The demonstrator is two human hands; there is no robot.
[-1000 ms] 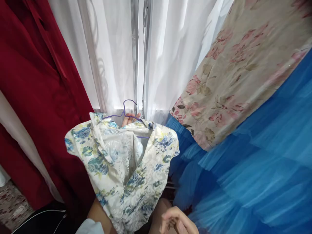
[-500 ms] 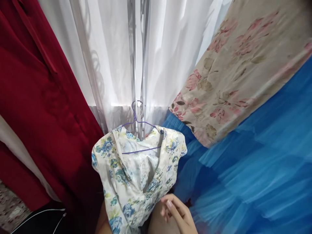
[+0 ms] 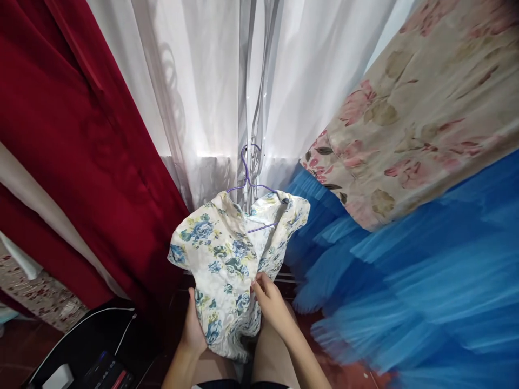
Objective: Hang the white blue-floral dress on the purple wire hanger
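Note:
A white floral blouse [image 3: 221, 270] with blue roses hangs by its shoulders from a purple wire hanger [image 3: 246, 170], its front open at the neck. The hook sits on pale hanging straps [image 3: 252, 92]. At the lower left side edge of the blouse, my left hand [image 3: 194, 327] holds the cloth, its fingers hidden behind the fabric. My right hand [image 3: 268, 300] pinches the front edge just below the neck opening, thumb and fingers together. Both forearms reach in from below, above my bare legs.
White curtains [image 3: 203, 81] hang behind the blouse. Dark red cloth [image 3: 117, 189] drapes down the left. On the right are a beige floral cloth [image 3: 425, 129] and blue tulle [image 3: 405, 270]. A black surface [image 3: 133, 346] with a white cable stands at lower left.
My right hand has gone from open beside the blouse to pinching its front edge. My left hand has come into view at the blouse's side. The view has shifted, and the blouse has turned slightly.

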